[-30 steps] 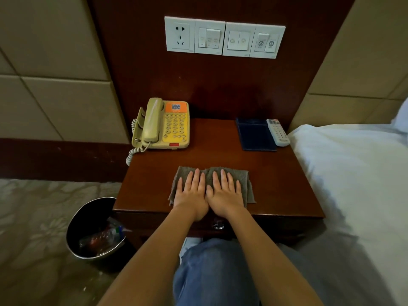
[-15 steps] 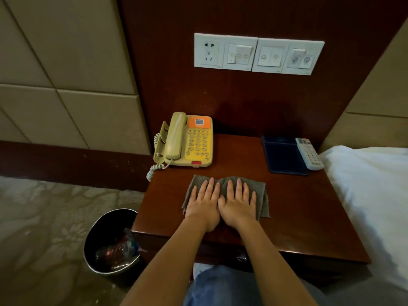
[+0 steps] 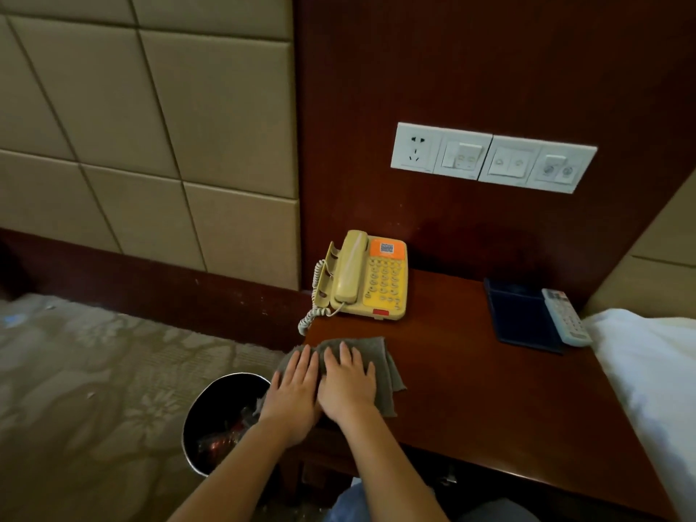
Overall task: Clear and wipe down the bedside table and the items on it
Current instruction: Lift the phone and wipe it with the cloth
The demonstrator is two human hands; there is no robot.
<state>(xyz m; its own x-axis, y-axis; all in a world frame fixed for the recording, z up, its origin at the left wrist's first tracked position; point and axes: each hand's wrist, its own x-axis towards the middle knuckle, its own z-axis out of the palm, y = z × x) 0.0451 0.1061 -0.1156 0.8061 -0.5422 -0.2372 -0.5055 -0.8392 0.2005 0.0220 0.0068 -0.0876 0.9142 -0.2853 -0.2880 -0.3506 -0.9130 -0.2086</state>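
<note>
Wiping under way: the left hand (image 3: pixel 292 393) and right hand (image 3: pixel 348 382) lie flat, fingers straight, on a folded grey cloth (image 3: pixel 380 356). The cloth has slid from the front middle of the dark red-brown wooden surface (image 3: pixel 470 389) to its front left corner. One edge now hangs past the rim above a round dark metal waste bin (image 3: pixel 196 416). The front strip appears to be getting wiped; the rear looks still to do. There a cream-and-yellow corded telephone (image 3: pixel 371 280), a flat dark blue folder (image 3: pixel 521 318) and a white remote control (image 3: pixel 565 318) remain uncleared, in the cloth's way. A white-sheeted bed (image 3: pixel 647 371) adjoins the right side.
</note>
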